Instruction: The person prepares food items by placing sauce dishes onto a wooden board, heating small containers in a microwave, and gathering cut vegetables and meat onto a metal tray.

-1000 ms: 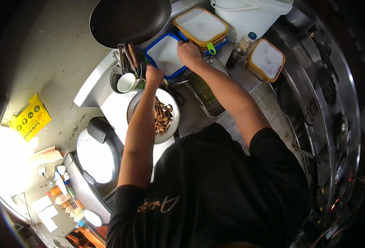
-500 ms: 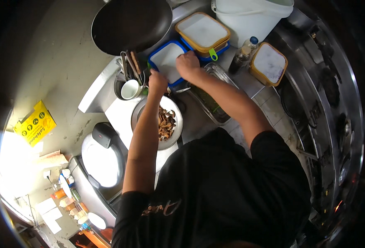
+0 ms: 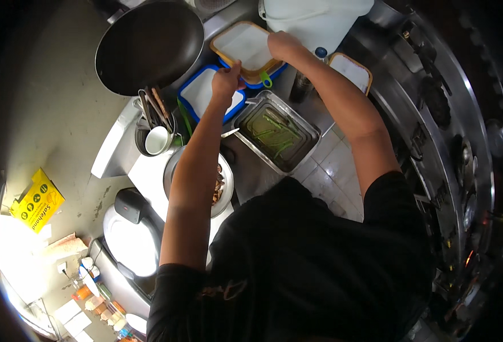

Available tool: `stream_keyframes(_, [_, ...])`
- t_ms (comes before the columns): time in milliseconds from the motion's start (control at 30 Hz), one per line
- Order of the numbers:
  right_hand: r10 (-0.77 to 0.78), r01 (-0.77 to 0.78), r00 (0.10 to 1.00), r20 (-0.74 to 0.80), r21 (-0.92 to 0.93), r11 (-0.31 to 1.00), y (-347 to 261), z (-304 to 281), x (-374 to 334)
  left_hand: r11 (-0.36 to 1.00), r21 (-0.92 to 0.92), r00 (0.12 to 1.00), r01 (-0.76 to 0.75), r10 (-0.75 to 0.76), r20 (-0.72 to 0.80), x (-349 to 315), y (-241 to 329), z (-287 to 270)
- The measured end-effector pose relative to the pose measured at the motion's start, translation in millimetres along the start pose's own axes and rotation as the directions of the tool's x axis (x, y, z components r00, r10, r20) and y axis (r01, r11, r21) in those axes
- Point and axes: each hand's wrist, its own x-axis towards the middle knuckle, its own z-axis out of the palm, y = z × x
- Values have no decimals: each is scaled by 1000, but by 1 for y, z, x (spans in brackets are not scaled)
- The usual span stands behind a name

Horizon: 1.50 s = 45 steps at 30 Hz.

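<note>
My left hand [image 3: 227, 81] is closed at the near left corner of a yellow-rimmed container [image 3: 241, 44] with a whitish lid. My right hand [image 3: 284, 47] grips the same container's right edge; its fingertips are partly hidden. Under it sits a blue-rimmed container [image 3: 276, 72], of which only the edge shows. Another blue-rimmed container with a white lid [image 3: 200, 93] lies beside and partly beneath my left hand. A green tab [image 3: 266, 80] sticks out at the near side of the stack.
A metal tray [image 3: 274, 134] holds green stalks in liquid. My left forearm partly covers a bowl of brown pieces [image 3: 227, 191]. Around stand a dark wok [image 3: 150, 48], a utensil pot with a white cup [image 3: 157, 140], a white bucket [image 3: 320, 20], a dark bottle [image 3: 301, 85] and another yellow-rimmed container [image 3: 351, 71].
Both hands have moved from the blue-rimmed container to the yellow-rimmed one at its right. The view has shifted, and the tray of green stalks now shows more fully.
</note>
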Motion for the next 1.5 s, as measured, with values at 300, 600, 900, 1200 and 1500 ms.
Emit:
stream_keyframes(300, [-360, 367, 818, 449, 75, 927, 79, 84, 77, 928, -260, 961, 266, -234, 146, 12, 1, -10])
stream_keyframes(600, [-44, -597, 706, 707, 628, 499, -22, 51, 69, 849, -461, 959, 260, -281, 23, 13, -51, -63])
stream_keyframes(900, [-33, -746, 630, 776, 616, 254, 45, 21, 37, 883, -399, 966, 246, -189, 177, 22, -19, -22])
stream_keyframes(1200, [-147, -787, 549, 823, 568, 241, 65, 42, 62, 865, -428, 963, 261, -204, 173, 23, -25, -19])
stream_keyframes(1500, [-305, -675, 655, 691, 717, 174, 65, 24, 44, 903, -374, 952, 214, -107, 288, 15, -23, -30])
